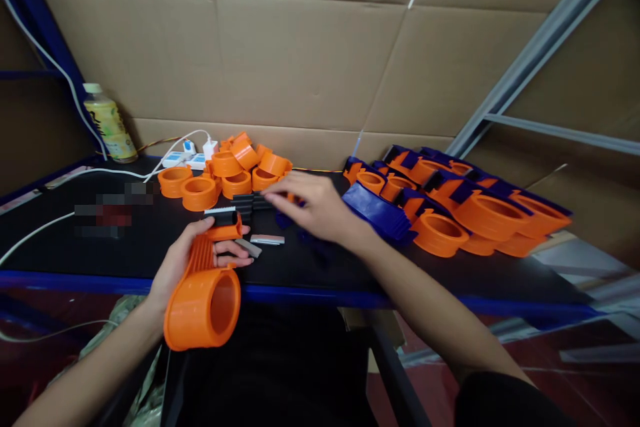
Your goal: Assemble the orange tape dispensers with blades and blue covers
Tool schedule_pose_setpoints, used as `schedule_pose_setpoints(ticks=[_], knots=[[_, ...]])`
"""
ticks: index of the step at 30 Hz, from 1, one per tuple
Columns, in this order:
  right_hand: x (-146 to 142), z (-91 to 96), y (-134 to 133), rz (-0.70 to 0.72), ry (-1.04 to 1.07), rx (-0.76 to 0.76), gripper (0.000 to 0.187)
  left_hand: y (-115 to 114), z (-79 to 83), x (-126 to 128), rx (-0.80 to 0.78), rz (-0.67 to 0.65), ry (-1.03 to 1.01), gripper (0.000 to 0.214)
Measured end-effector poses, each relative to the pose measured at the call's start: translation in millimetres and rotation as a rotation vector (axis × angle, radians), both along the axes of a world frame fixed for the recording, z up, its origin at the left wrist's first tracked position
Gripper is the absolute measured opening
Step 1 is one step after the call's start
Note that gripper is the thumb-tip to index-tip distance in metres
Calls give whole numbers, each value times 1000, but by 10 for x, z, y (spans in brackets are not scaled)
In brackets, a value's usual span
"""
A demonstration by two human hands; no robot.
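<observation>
My left hand (185, 253) is closed around an orange tape dispenser (204, 307), with its round ring hanging toward me. At the dispenser's upper end sit a black piece (224, 219) and a pale serrated blade strip (220, 211). My right hand (317, 207) hovers palm down over the table, its fingers loosely bent and apart, pointing left. Its fingertips are beside several black ribbed pieces (247, 203); nothing shows in its grasp. Small dark blue parts (305, 233) lie partly hidden below it. Flat metal strips (267, 239) rest between my hands.
Loose orange rings (200, 193) are heaped at the back. On the right stand stacked orange and blue dispensers (445, 233). A drink bottle (113, 123), a power strip (183, 159) and white cables occupy the left. The black tabletop (150, 253) has a blue front edge.
</observation>
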State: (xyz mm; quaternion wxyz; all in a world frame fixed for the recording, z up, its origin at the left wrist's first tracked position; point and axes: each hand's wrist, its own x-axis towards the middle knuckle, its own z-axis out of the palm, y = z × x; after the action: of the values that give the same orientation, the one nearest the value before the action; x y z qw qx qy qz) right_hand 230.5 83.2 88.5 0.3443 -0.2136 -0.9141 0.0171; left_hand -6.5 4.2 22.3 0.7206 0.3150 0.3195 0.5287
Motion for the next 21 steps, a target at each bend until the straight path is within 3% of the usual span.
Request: schedule_pose_setpoints(ticks=[3, 7, 11, 15, 21], knots=[[362, 94, 250, -198, -194, -118, 24, -28, -2, 0, 13, 25, 7, 40], [642, -2, 481, -301, -358, -202, 20, -60, 14, 23, -10, 2, 19, 47], [580, -131, 498, -281, -445, -205, 29, -77, 32, 28, -16, 8, 12, 48], [437, -200, 450, -256, -499, -166, 40, -111, 46, 58, 48, 60, 37, 31], [443, -220, 475, -276, -408, -151, 29, -141, 70, 132, 78, 107, 50, 24]])
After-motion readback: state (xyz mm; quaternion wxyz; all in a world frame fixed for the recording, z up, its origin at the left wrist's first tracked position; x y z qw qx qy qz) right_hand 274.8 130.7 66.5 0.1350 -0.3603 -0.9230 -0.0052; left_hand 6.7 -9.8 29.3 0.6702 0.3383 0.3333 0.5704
